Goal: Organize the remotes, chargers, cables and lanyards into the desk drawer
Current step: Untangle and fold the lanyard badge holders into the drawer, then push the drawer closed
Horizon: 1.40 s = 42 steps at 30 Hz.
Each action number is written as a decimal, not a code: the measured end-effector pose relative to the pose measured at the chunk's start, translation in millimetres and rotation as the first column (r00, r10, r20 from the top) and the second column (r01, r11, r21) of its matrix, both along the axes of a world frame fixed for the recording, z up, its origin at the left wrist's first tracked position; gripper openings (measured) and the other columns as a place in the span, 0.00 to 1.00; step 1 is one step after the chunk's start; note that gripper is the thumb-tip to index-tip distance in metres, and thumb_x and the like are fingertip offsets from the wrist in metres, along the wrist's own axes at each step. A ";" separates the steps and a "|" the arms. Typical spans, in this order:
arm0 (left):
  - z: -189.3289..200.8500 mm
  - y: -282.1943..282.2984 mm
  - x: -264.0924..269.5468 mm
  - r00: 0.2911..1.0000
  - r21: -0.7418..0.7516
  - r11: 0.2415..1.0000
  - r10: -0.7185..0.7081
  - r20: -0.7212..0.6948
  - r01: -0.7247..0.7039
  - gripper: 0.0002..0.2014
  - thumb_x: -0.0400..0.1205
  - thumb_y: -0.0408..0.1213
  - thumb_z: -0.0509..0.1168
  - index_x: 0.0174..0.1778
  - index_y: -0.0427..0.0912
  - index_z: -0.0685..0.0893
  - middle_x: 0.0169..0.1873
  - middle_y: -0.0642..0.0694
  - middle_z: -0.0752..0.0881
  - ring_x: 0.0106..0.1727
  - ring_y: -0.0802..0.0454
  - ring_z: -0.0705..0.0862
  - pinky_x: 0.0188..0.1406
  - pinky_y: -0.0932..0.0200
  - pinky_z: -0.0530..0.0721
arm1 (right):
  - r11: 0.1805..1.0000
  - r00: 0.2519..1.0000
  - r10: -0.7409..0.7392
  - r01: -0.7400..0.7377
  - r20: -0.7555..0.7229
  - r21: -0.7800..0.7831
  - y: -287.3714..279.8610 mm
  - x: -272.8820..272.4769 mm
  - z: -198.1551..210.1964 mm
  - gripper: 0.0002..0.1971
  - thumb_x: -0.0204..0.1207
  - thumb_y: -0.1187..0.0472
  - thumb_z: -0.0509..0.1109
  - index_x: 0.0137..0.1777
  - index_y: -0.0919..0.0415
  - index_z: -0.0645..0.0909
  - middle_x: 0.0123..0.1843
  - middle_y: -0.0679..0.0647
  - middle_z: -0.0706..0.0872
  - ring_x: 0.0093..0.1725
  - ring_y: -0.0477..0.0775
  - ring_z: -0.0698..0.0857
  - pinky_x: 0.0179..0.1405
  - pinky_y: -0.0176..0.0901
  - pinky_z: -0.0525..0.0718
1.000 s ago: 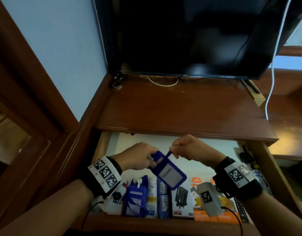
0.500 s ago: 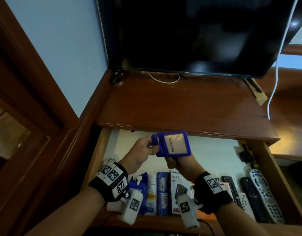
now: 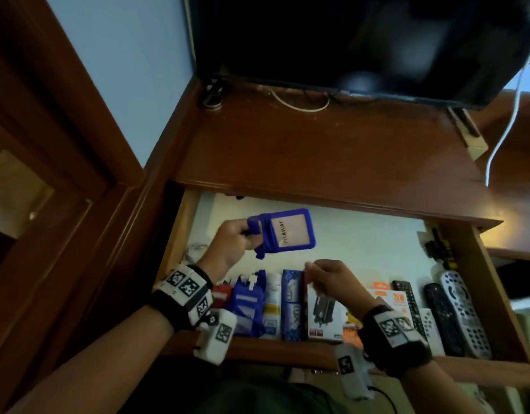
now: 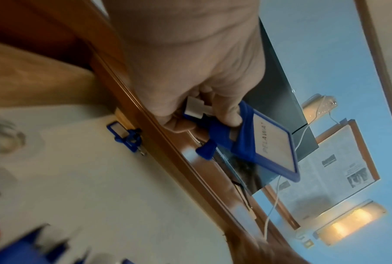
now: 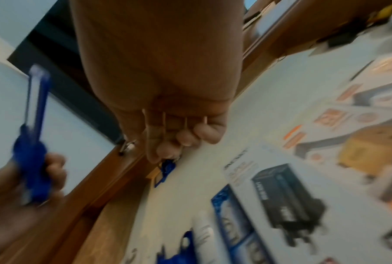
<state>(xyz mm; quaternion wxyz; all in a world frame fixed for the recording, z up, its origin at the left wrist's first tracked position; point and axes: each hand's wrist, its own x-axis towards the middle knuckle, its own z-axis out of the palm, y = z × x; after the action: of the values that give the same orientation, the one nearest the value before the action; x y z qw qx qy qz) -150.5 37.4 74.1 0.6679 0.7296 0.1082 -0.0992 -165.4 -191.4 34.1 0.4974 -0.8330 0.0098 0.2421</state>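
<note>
- The blue badge holder point(image 3: 283, 231) with its wound lanyard strap is held in the left hand point(image 3: 230, 245), fingers and thumb curled round the strap end, above the far left part of the open drawer point(image 3: 377, 243).
- The right hand point(image 3: 332, 280) holds nothing; its fingers are loosely curled, and it hovers near the front row, apart from the left hand and the holder.
- The step in hand is judged to be the placing of this lanyard bundle in the drawer — probably on the bare pale floor behind the front row.
- To do it well, the strap should be kept wound against the holder so that no loop trails; the bundle is best lowered flat, window up, and released only once it rests on the drawer floor.
- The table edge point(image 3: 332, 201) overhangs the far part of the drawer, so the holder should be brought down clear of that lip, not pushed under it.
- A second small blue holder point(image 4: 122, 135) lies at the far edge, partly under the lip; a spot beside it would keep the lanyards together.
- The near row is packed: another blue lanyard bundle point(image 3: 247, 306), charger boxes point(image 3: 323, 312) and, at the right, remotes point(image 3: 463, 312) lying side by side.
- Open room is left mainly across the middle and far floor — the left wall of the drawer stands close to the left wrist.
</note>
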 end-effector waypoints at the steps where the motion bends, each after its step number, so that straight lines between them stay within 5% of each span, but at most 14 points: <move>1: -4.3 11.1 -2.0 1.000 0.063 0.998 -0.007 -0.017 0.008 0.10 0.78 0.20 0.67 0.51 0.35 0.86 0.45 0.42 0.87 0.45 0.52 0.85 0.44 0.65 0.83 | 0.996 1.000 -0.010 0.010 -0.006 -0.091 -12.1 -3.0 -7.5 0.21 0.83 0.53 0.65 0.32 0.66 0.80 0.22 0.52 0.78 0.20 0.44 0.75 0.25 0.34 0.71; 4: -18.1 43.4 -8.2 0.982 0.394 0.901 -0.145 -0.117 0.180 0.03 0.74 0.26 0.72 0.41 0.36 0.88 0.40 0.43 0.89 0.42 0.49 0.87 0.46 0.52 0.84 | 0.944 0.998 0.036 -0.051 -0.053 -0.327 -46.6 -15.8 -23.0 0.20 0.83 0.53 0.66 0.35 0.68 0.82 0.27 0.54 0.83 0.26 0.47 0.80 0.29 0.38 0.74; 8: -22.2 66.4 -13.6 0.838 0.731 0.426 -0.387 -0.385 0.533 0.04 0.70 0.35 0.69 0.35 0.37 0.85 0.35 0.44 0.87 0.38 0.46 0.85 0.37 0.53 0.82 | 0.771 0.963 0.159 -0.259 -0.218 -0.582 -70.9 -37.6 -36.9 0.15 0.85 0.56 0.61 0.38 0.58 0.79 0.39 0.54 0.85 0.40 0.51 0.87 0.35 0.35 0.75; 10: -22.9 63.8 -15.4 0.754 0.768 0.193 -0.440 -0.488 0.610 0.05 0.73 0.37 0.65 0.36 0.39 0.84 0.43 0.44 0.85 0.41 0.46 0.83 0.38 0.54 0.79 | 0.789 0.955 0.106 -0.250 -0.276 -0.562 -71.2 -46.5 -50.1 0.16 0.83 0.57 0.64 0.31 0.55 0.78 0.31 0.50 0.83 0.32 0.48 0.84 0.35 0.36 0.80; 13: -25.6 49.6 -19.0 0.639 0.751 -0.078 -0.473 -0.607 0.655 0.07 0.79 0.41 0.61 0.44 0.44 0.83 0.51 0.41 0.83 0.45 0.44 0.81 0.42 0.54 0.79 | 0.786 0.980 0.143 -0.197 -0.138 -0.587 -65.2 -58.9 -68.5 0.21 0.80 0.60 0.67 0.24 0.54 0.72 0.26 0.49 0.76 0.30 0.50 0.78 0.31 0.38 0.71; 15: -29.3 42.6 -20.9 0.591 0.738 -0.213 -0.478 -0.650 0.640 0.09 0.80 0.38 0.60 0.51 0.42 0.83 0.55 0.41 0.83 0.51 0.42 0.83 0.41 0.53 0.78 | 0.799 0.987 0.158 -0.145 -0.028 -0.584 -62.7 -67.1 -76.6 0.26 0.79 0.63 0.70 0.21 0.51 0.65 0.24 0.47 0.71 0.28 0.49 0.74 0.33 0.42 0.66; 18: -37.0 35.6 -22.3 0.558 0.723 -0.321 -0.472 -0.682 0.612 0.12 0.80 0.36 0.60 0.56 0.41 0.82 0.58 0.42 0.83 0.56 0.42 0.83 0.41 0.53 0.74 | 0.795 0.989 0.129 -0.144 -0.068 -0.590 -59.4 -72.0 -80.5 0.22 0.79 0.59 0.69 0.23 0.50 0.68 0.28 0.45 0.74 0.33 0.53 0.76 0.34 0.43 0.69; 23: -55.2 31.7 -24.8 0.580 0.727 -0.339 -0.444 -0.683 0.597 0.10 0.81 0.40 0.61 0.54 0.44 0.83 0.57 0.44 0.84 0.54 0.45 0.84 0.40 0.55 0.77 | 0.804 0.997 0.039 -0.073 -0.071 -0.590 -57.4 -73.3 -77.4 0.22 0.77 0.54 0.69 0.23 0.53 0.68 0.29 0.51 0.76 0.35 0.56 0.78 0.32 0.42 0.69; 28: -71.3 43.3 -29.8 0.704 0.801 -0.051 -0.447 -0.552 0.596 0.12 0.77 0.41 0.67 0.53 0.43 0.75 0.57 0.43 0.77 0.54 0.44 0.80 0.49 0.47 0.83 | 0.793 1.000 0.014 -0.025 -0.022 -0.608 -56.0 -79.7 -76.1 0.21 0.76 0.56 0.68 0.22 0.53 0.66 0.27 0.52 0.76 0.33 0.57 0.77 0.25 0.39 0.66; 32: -78.9 39.2 -36.2 0.774 0.843 0.036 -0.418 -0.475 0.536 0.23 0.74 0.40 0.70 0.63 0.48 0.71 0.64 0.46 0.71 0.64 0.45 0.73 0.57 0.45 0.80 | 0.799 1.000 -0.020 0.015 -0.002 -0.601 -56.2 -81.6 -76.1 0.14 0.75 0.56 0.68 0.29 0.58 0.76 0.35 0.59 0.85 0.38 0.58 0.80 0.31 0.43 0.74; 35: -75.2 19.8 -43.7 0.803 0.848 0.208 -0.487 -0.342 0.487 0.25 0.71 0.33 0.70 0.63 0.51 0.72 0.65 0.50 0.70 0.65 0.48 0.71 0.58 0.48 0.79 | 0.801 1.000 -0.013 0.026 0.025 -0.598 -57.2 -82.2 -79.5 0.14 0.75 0.56 0.68 0.29 0.57 0.76 0.33 0.58 0.85 0.36 0.58 0.82 0.28 0.41 0.73; 38: -69.2 -5.5 -53.5 0.733 0.724 0.350 -0.607 -0.308 0.594 0.19 0.75 0.36 0.69 0.61 0.52 0.75 0.61 0.54 0.71 0.61 0.55 0.73 0.54 0.55 0.78 | 0.800 1.000 0.005 0.013 0.029 -0.599 -60.2 -84.4 -84.4 0.16 0.75 0.52 0.69 0.27 0.53 0.74 0.31 0.54 0.83 0.34 0.56 0.82 0.27 0.41 0.74; 40: -68.5 -23.9 -58.3 0.609 0.631 0.302 -0.713 -0.348 0.714 0.17 0.77 0.43 0.70 0.60 0.52 0.77 0.60 0.53 0.73 0.57 0.56 0.75 0.52 0.56 0.78 | 0.826 0.999 0.037 -0.013 0.030 -0.564 -63.9 -85.0 -84.5 0.17 0.76 0.50 0.69 0.26 0.51 0.73 0.30 0.50 0.81 0.33 0.53 0.82 0.30 0.43 0.76; 42: -73.0 -42.6 -61.9 0.452 0.543 0.165 -0.769 -0.452 0.824 0.21 0.76 0.51 0.72 0.61 0.50 0.77 0.60 0.50 0.75 0.58 0.53 0.77 0.55 0.54 0.80 | 0.864 0.993 0.111 -0.077 0.038 -0.497 -69.2 -86.3 -82.4 0.17 0.75 0.49 0.72 0.27 0.47 0.72 0.30 0.45 0.79 0.32 0.46 0.79 0.31 0.41 0.74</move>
<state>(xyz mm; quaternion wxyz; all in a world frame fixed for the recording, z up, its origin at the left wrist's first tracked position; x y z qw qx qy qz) -212.4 -5.2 1.0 0.1759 0.8633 -0.2372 -0.4094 -251.7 -260.5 -48.3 0.2553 -0.9395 0.0145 0.2281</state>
